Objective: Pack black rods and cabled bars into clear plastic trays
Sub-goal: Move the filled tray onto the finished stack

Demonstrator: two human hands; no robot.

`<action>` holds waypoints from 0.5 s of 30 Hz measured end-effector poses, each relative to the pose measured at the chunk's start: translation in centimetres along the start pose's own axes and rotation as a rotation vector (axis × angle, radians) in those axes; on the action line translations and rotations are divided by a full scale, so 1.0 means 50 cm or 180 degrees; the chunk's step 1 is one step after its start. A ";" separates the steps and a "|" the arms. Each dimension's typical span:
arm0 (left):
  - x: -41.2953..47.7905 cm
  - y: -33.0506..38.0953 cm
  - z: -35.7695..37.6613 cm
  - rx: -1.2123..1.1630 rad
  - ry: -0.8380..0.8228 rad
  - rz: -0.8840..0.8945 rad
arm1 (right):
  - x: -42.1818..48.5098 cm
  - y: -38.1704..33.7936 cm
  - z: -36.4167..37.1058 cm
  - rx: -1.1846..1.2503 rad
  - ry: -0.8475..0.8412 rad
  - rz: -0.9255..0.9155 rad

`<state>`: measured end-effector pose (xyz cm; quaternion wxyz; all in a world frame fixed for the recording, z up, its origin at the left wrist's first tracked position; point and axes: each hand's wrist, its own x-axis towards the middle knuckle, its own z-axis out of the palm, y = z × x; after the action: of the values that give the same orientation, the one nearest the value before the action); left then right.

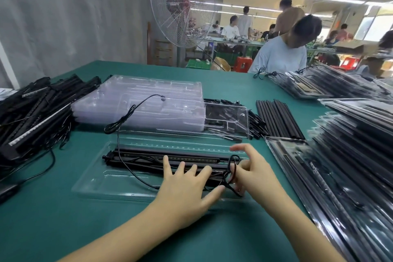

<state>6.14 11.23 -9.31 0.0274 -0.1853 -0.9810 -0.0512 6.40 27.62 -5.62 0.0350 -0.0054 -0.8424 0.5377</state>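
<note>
Two hands are working over the open clear tray (95,185), which is lying at the centre of the frame on the green tabletop (63,219). The left hand (187,185), fingers spread flat, is pressing the long cabled bars (144,156) into the tray, while the right hand (253,174) is pinching a coiled cable (232,168) at the bars' right end. Tucking the lead seems to be the step in hand. Next, the springy wire is needing a moulded recess before the thin glossy lid (225,121) folds over. Matte black rods (278,119) are lying right of centre.
</note>
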 end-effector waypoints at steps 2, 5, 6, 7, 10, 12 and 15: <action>0.003 0.005 0.001 0.0043 0.0031 -0.0053 | 0.001 0.000 -0.003 -0.0673 0.0016 -0.0180; 0.004 0.010 0.002 0.0098 0.0038 -0.0079 | -0.005 -0.002 -0.008 -0.1022 -0.0045 -0.0202; 0.004 0.011 0.003 0.0140 0.0030 -0.0081 | -0.009 -0.004 -0.014 -0.0879 0.0005 -0.0184; 0.004 0.012 0.004 0.0176 0.0021 -0.0087 | -0.012 -0.008 -0.021 -0.0706 0.0007 -0.0159; 0.006 0.014 0.005 0.0215 0.0036 -0.0091 | -0.017 -0.014 -0.033 -0.0879 -0.0256 -0.0135; 0.006 0.015 0.004 0.0233 -0.0001 -0.0095 | -0.016 -0.016 -0.031 -0.1300 -0.0292 -0.0256; 0.004 0.015 0.007 0.0299 -0.0045 -0.0078 | -0.007 -0.014 -0.034 -0.1600 -0.0437 -0.0354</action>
<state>6.21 12.05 -9.58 0.0286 -0.1721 -0.9847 -0.0041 6.86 28.83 -4.30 0.0048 0.0689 -0.9489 0.3081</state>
